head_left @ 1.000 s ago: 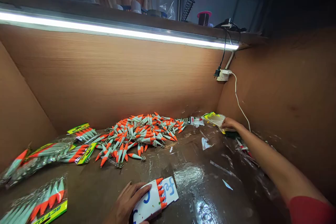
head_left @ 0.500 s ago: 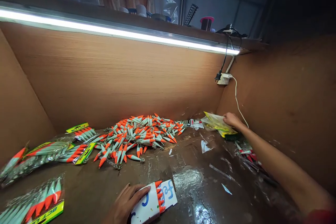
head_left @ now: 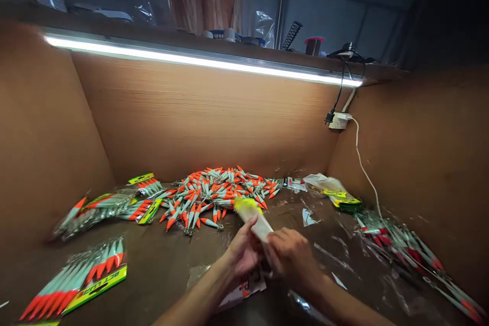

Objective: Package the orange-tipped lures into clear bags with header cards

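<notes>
Both my hands meet low in the middle of the view over the dark tabletop. My left hand (head_left: 241, 254) and my right hand (head_left: 291, 257) are closed on an empty clear bag with a yellow header (head_left: 255, 219), which points up and away from me. Under my hands lies a white card (head_left: 240, 293) with orange-tipped lures on it, mostly hidden. Just beyond the bag spreads a pile of loose pale-green lures with orange tips (head_left: 214, 193).
Filled lure packs with yellow headers lie at the left (head_left: 95, 277) and further back (head_left: 114, 206). A stack of empty bags (head_left: 334, 191) sits at the back right, more packed lures (head_left: 401, 244) along the right wall. Brown partition walls enclose the bench; a socket and cable (head_left: 340, 121) hang at the right corner.
My right hand has come back from the bag stack at the back right with one bag. My left hand left the white card and joined it on the bag. The view shifted left.
</notes>
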`<state>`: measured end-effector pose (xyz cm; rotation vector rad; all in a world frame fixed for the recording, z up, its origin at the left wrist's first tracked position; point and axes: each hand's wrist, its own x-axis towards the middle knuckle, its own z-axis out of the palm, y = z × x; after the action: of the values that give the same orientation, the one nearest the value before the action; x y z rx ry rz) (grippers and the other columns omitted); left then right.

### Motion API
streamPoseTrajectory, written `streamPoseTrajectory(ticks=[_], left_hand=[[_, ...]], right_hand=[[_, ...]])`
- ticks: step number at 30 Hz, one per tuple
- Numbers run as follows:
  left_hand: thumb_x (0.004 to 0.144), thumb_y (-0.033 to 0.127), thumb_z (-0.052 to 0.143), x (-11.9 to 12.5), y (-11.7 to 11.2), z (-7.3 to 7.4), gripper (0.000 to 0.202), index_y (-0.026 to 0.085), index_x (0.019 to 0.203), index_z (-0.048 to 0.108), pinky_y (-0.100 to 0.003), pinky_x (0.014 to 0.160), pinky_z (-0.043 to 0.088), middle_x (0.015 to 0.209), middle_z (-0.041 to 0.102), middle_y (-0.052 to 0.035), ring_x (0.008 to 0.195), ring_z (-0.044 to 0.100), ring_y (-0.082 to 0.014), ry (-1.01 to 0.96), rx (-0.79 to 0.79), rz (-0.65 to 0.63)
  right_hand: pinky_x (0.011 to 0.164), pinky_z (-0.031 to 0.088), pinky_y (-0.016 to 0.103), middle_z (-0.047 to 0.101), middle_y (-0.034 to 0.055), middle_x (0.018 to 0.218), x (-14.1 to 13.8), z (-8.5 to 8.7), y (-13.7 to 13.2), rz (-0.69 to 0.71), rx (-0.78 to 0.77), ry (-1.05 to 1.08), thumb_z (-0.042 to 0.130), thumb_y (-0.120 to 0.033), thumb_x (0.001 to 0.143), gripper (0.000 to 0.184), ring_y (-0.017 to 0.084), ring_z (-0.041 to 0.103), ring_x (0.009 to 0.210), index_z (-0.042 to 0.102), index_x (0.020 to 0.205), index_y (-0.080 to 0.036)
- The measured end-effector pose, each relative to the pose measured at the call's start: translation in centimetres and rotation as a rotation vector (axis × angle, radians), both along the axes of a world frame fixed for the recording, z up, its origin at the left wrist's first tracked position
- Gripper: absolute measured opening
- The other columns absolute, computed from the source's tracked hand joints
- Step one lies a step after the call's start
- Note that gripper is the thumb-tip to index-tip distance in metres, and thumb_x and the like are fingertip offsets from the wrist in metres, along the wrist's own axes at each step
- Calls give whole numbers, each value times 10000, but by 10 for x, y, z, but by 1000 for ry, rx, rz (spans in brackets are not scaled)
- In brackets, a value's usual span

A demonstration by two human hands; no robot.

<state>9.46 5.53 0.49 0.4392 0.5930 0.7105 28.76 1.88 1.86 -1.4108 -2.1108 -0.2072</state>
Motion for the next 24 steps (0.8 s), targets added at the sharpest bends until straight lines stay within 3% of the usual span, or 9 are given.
streamPoseTrajectory(ticks=[3, 8, 13, 14, 16, 19, 22, 24], left_hand=[[946, 308, 510, 18, 14, -6, 427, 4, 1245, 537, -320, 760, 531, 823, 741, -140, 732, 716, -240, -12, -68, 116], [905, 255, 529, 14, 11, -18, 394, 33, 1230, 546, -329, 718, 527, 763, 746, -96, 653, 697, -236, -36, -41, 206], [842, 215, 570, 15, 3, -17, 378, 19, 1164, 602, -361, 758, 521, 758, 748, -114, 681, 701, -258, -72, 34, 174], [817, 181, 577, 15, 1, -15, 380, 22, 1161, 607, -359, 774, 518, 769, 750, -113, 710, 706, -261, -80, 52, 170], [779, 128, 584, 15, -5, -9, 395, 34, 1162, 617, -349, 802, 509, 812, 756, -110, 766, 712, -262, -100, 90, 159], [864, 277, 594, 17, -17, 4, 405, 68, 1209, 620, -369, 834, 501, 925, 754, -123, 842, 709, -277, -218, 141, 39], [904, 541, 547, 30, -27, 14, 571, 74, 1224, 622, -373, 786, 511, 919, 744, -130, 802, 702, -280, -317, 99, -119], [896, 546, 561, 46, -31, 15, 574, 51, 1178, 637, -333, 700, 514, 843, 738, -124, 715, 691, -254, -263, 29, -181]], right_hand=[[811, 483, 362, 732, 56, 947, -29, -11, -21, 191, -66, 11, 574, -287, 941, 106, 241, 641, 879, 674, 968, -265], [876, 523, 328, 602, 92, 1308, -15, 1, -10, 316, -160, 139, 521, -176, 948, 346, 215, 635, 1066, 568, 1281, -254], [784, 516, 309, 663, 49, 964, -12, 1, 4, 288, -95, -27, 542, -120, 924, 175, 197, 625, 890, 662, 985, -232], [806, 517, 325, 666, 61, 998, -12, 2, 3, 277, -61, -26, 542, -123, 926, 160, 206, 620, 925, 662, 953, -226], [933, 497, 412, 621, 106, 1249, -10, 6, -2, 281, 21, -17, 568, -115, 895, 136, 264, 563, 1146, 657, 917, -216], [1072, 414, 507, 493, 97, 1472, 2, 18, -19, 354, 42, -16, 568, -83, 850, 150, 306, 395, 1373, 640, 880, -211], [1074, 420, 477, 662, 63, 1273, 18, 21, -42, 407, -8, 20, 523, -67, 882, 214, 248, 511, 1273, 640, 935, -239], [1060, 418, 465, 727, 31, 1092, 28, 17, -58, 385, -3, 38, 520, -84, 909, 216, 223, 594, 1128, 643, 942, -258]])
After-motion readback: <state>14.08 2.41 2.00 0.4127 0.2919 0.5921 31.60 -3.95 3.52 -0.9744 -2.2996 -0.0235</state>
